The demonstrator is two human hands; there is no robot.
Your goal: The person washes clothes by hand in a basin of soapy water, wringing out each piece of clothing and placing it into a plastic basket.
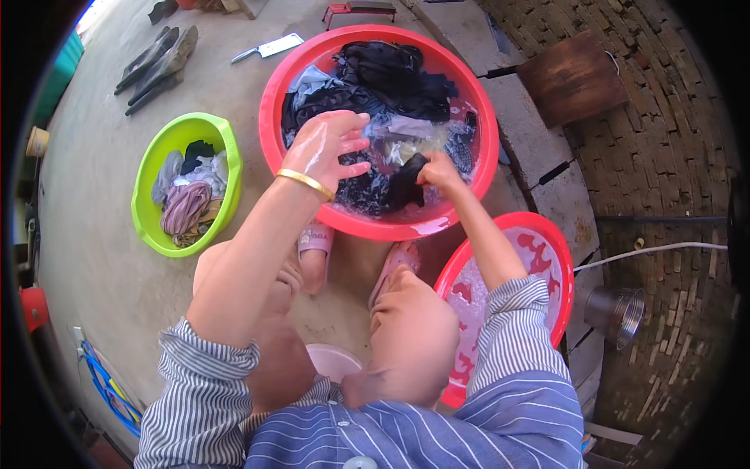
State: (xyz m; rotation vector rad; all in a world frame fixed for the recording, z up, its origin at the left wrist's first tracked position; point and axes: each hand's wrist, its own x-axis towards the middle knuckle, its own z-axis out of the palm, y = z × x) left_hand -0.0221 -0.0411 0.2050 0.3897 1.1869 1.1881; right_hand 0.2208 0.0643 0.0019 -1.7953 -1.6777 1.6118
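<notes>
A big red basin (367, 225) of sudsy water stands before my knees, with dark clothes (394, 78) heaped at its far side. My right hand (441, 173) is closed on a piece of black cloth (406, 186), partly lifted over the water at the near right. Over the basin's left part hovers my left hand (332, 144), its fingers spread and holding nothing; suds streak its back. A gold bangle (306, 184) circles that wrist. Beyond the black cloth, a pale greyish garment (410, 127) floats in the suds. What lies under the water is hidden.
To the left sits a green basin (143, 199) of clothes. A second red basin (453, 270) with foam is at the right. A cleaver (277, 45) and boots (162, 66) lie on the floor. Bricks, a wooden board (574, 78) and a metal pot (617, 316) line the right.
</notes>
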